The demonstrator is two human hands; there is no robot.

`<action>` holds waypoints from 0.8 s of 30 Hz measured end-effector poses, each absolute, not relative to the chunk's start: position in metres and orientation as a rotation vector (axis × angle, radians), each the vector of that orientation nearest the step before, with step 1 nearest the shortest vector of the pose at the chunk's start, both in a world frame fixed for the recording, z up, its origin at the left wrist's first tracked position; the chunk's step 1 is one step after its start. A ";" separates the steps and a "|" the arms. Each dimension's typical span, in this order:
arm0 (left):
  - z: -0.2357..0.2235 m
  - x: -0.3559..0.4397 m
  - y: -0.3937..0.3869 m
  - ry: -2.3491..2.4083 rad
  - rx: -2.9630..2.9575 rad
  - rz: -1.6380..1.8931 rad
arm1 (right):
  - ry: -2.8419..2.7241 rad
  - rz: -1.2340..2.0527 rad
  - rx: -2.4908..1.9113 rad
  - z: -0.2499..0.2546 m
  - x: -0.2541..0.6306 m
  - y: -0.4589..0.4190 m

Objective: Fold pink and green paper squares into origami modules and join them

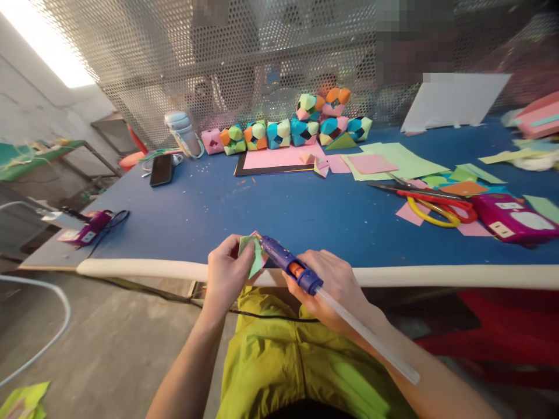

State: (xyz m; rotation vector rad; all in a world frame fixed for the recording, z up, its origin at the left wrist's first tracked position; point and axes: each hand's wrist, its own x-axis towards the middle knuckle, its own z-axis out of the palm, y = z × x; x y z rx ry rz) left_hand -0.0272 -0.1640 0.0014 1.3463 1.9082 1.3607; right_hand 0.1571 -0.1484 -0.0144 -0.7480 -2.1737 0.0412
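A bottle (181, 137) stands upright on the table (262, 203); just in front of the bottle and leftward lies a phone (161, 170); well in front and left of it sits a power strip (92, 228); mesh (152, 75) rises behind it; a green bench (39, 156) stands well to its left, a red seat (132, 161) nearer it; a white board (456, 100) stands well to its right.

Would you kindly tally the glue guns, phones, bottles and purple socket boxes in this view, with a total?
Glue gun: 1, in the right hand
Phone: 1
Bottle: 1
Purple socket boxes: 2
Total: 5
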 end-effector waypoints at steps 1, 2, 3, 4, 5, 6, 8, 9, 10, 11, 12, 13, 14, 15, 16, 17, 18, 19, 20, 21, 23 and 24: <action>0.001 -0.027 -0.164 1.904 1.347 1.369 | -2.171 0.042 -0.746 -0.014 0.157 -0.148; 0.001 -0.028 -0.165 1.897 1.346 1.376 | -2.167 0.045 -0.748 -0.014 0.157 -0.148; 0.001 -0.028 -0.165 1.887 1.345 1.382 | -2.165 0.049 -0.750 -0.014 0.157 -0.148; 0.001 -0.028 -0.165 1.878 1.345 1.386 | -2.163 0.053 -0.754 -0.014 0.157 -0.149; 0.001 -0.028 -0.165 1.877 1.346 1.385 | -2.162 0.054 -0.752 -0.013 0.157 -0.149; 0.001 -0.027 -0.165 1.882 1.348 1.377 | -2.163 0.056 -0.747 -0.013 0.157 -0.149; 0.002 -0.026 -0.165 1.893 1.355 1.363 | -2.173 0.059 -0.729 -0.013 0.157 -0.149; 0.002 -0.025 -0.165 1.892 1.357 1.366 | -2.177 0.059 -0.721 -0.013 0.157 -0.150; 0.002 -0.025 -0.165 1.886 1.353 1.377 | -2.176 0.059 -0.717 -0.012 0.157 -0.150; 0.002 -0.025 -0.165 1.876 1.346 1.398 | -2.174 0.063 -0.721 -0.011 0.157 -0.150; 0.001 -0.025 -0.166 1.868 1.333 1.426 | -2.170 0.072 -0.731 -0.011 0.157 -0.150; 0.001 -0.026 -0.166 1.866 1.313 1.453 | -2.163 0.087 -0.747 -0.009 0.157 -0.151; 0.000 -0.027 -0.166 1.868 1.290 1.479 | -2.155 0.113 -0.769 -0.008 0.158 -0.151; -0.001 -0.028 -0.166 1.869 1.266 1.503 | -2.142 0.146 -0.795 -0.006 0.158 -0.151; -0.002 -0.029 -0.167 1.866 1.245 1.523 | -2.119 0.181 -0.826 -0.005 0.159 -0.151; -0.002 -0.030 -0.167 1.855 1.225 1.543 | -2.088 0.212 -0.862 -0.004 0.159 -0.150; -0.003 -0.030 -0.168 1.836 1.204 1.561 | -2.049 0.231 -0.902 -0.003 0.159 -0.148; -0.003 -0.029 -0.169 1.810 1.182 1.578 | -2.008 0.238 -0.948 -0.002 0.158 -0.145; -0.003 -0.028 -0.171 1.783 1.159 1.591 | -1.972 0.226 -1.001 -0.003 0.158 -0.141; -0.003 -0.027 -0.173 1.761 1.134 1.601 | -1.948 0.200 -1.059 -0.004 0.157 -0.136; -0.002 -0.022 -0.176 1.719 1.086 1.607 | -1.961 0.118 -1.176 -0.008 0.154 -0.124; -0.002 -0.020 -0.178 1.691 1.069 1.603 | -1.998 0.080 -1.221 -0.010 0.153 -0.118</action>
